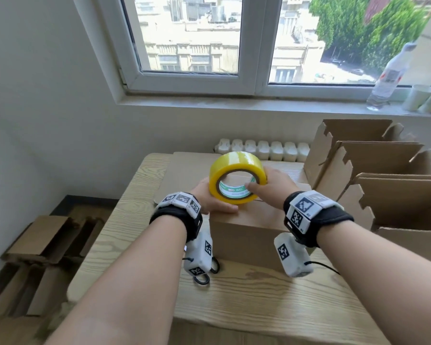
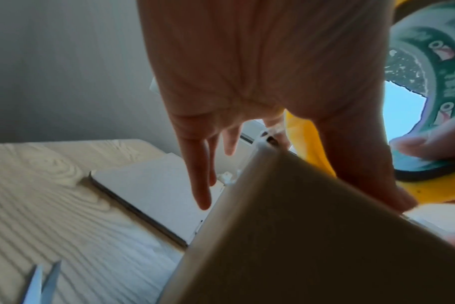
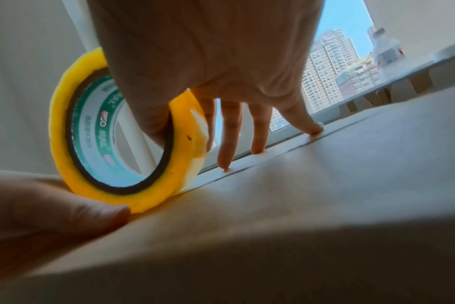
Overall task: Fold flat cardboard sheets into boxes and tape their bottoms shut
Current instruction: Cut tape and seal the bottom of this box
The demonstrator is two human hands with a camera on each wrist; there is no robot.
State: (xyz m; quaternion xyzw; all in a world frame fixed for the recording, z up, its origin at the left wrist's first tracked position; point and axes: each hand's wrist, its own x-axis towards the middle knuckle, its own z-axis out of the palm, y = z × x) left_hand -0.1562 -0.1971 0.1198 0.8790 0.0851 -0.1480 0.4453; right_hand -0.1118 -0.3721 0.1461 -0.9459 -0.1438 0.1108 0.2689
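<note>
A brown cardboard box (image 1: 246,232) stands on the wooden table (image 1: 135,245) with its flaps folded flat on top. A yellow tape roll (image 1: 234,160) stands on edge on the box's top, near the left end of the flap seam. My right hand (image 1: 276,185) pinches the roll, thumb inside the green core (image 3: 96,131) and index finger behind it. Its other fingers (image 3: 257,133) press on the seam. My left hand (image 1: 207,195) is at the roll's left, thumb (image 3: 52,209) pressed on the box (image 3: 299,195) at the roll's foot. Its fingers (image 2: 200,174) hang straight past the box's left side.
Several opened cardboard boxes (image 1: 371,170) stand at the right of the table. A flat cardboard sheet (image 1: 184,170) lies under and behind the box. Scissors (image 2: 39,283) lie near the front left. Flat cardboard (image 1: 40,240) is stacked on the floor at left. A bottle (image 1: 391,73) stands on the sill.
</note>
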